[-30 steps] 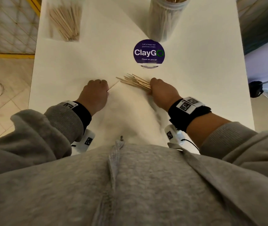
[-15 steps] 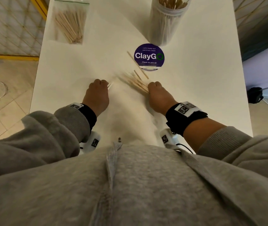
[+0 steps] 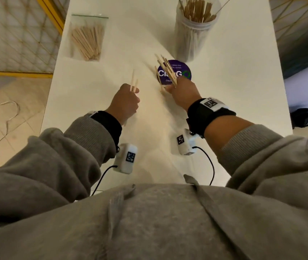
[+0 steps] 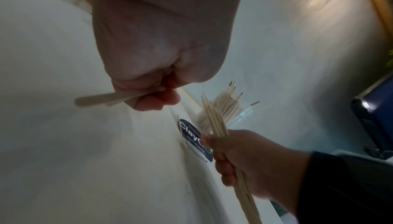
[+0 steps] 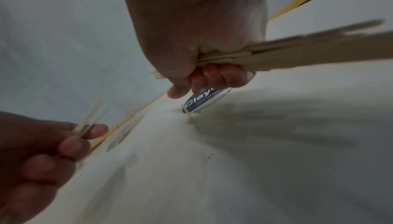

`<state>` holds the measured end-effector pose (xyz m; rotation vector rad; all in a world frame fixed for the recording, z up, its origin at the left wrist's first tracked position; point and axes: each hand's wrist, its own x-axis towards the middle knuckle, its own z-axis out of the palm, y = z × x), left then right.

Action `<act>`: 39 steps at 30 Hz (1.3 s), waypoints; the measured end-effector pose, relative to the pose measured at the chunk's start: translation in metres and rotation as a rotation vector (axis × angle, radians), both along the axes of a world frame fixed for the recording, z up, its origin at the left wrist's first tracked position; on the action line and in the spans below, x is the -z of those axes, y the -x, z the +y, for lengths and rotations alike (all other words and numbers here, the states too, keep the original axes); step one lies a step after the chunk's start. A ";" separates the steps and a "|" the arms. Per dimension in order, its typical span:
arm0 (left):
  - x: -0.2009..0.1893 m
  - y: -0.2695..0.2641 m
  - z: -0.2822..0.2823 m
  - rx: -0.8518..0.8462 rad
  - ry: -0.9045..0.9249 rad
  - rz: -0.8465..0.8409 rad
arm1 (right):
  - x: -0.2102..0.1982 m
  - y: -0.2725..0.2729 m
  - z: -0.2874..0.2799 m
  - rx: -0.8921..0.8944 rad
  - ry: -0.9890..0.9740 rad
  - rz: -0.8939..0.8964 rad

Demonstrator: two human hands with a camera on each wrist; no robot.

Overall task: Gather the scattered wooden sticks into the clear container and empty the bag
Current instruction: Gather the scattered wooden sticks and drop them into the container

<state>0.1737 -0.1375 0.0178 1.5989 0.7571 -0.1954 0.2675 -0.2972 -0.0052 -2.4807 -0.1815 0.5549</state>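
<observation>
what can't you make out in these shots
- Stick count in the right hand: its bundle is smeared by motion blur in the right wrist view.
- Whether a stick is left on the table: a blurred streak by the sticker in both wrist views.
- Bag seal, open or closed: too small, head view.
- Container top: cut off by the head view's edge.

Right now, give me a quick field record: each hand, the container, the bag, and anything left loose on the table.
left hand: grips a few flat wooden sticks
right hand: grips a thick bundle of wooden sticks
clear plastic container: upright, partly filled with sticks
clear zip bag: lying flat, sticks inside
loose stick: one beside the round purple sticker, on the white table
</observation>
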 end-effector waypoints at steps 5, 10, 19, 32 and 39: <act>0.011 0.018 0.001 -0.062 0.016 -0.016 | 0.019 -0.010 0.029 -0.104 0.161 -0.060; 0.014 0.023 0.009 -0.091 0.025 0.023 | 0.016 -0.004 0.028 -0.223 0.260 -0.061; 0.013 0.017 0.005 -0.085 0.097 0.027 | 0.021 0.038 0.004 -0.416 0.378 -0.174; -0.038 -0.021 -0.025 0.137 0.172 -0.231 | -0.057 0.042 0.014 0.177 -0.828 0.591; -0.071 -0.031 -0.026 0.359 0.264 -0.310 | -0.093 0.035 0.001 0.201 -1.035 0.632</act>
